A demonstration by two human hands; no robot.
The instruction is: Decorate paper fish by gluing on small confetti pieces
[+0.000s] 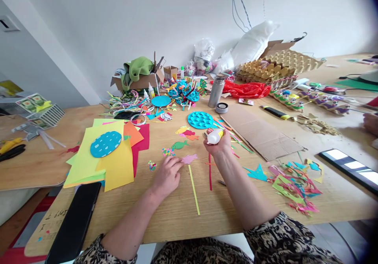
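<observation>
My left hand [167,174] rests on the table with its fingers drawn together, the fingertips pressing the left end of a pink paper fish [190,158]. In my right hand [221,145], turned palm up, lies a white glue bottle [215,136] with the fingers wrapped round it. A thin yellow-green paper strip [194,191] runs down the table from below the pink fish. A red strip [210,173] lies beside my right forearm. Above the left hand are a green paper fish [180,145] and overlapping yellow and red fish [189,133]. Small confetti piles [168,152] sit near the left hand.
Coloured paper sheets [85,145] carry a blue spotted oval [105,144] on the left, near a black phone [75,220]. A blue scaled disc [201,120], a metal flask [217,92] and a cardboard sheet [260,132] lie ahead. Paper scraps [295,187] are at right.
</observation>
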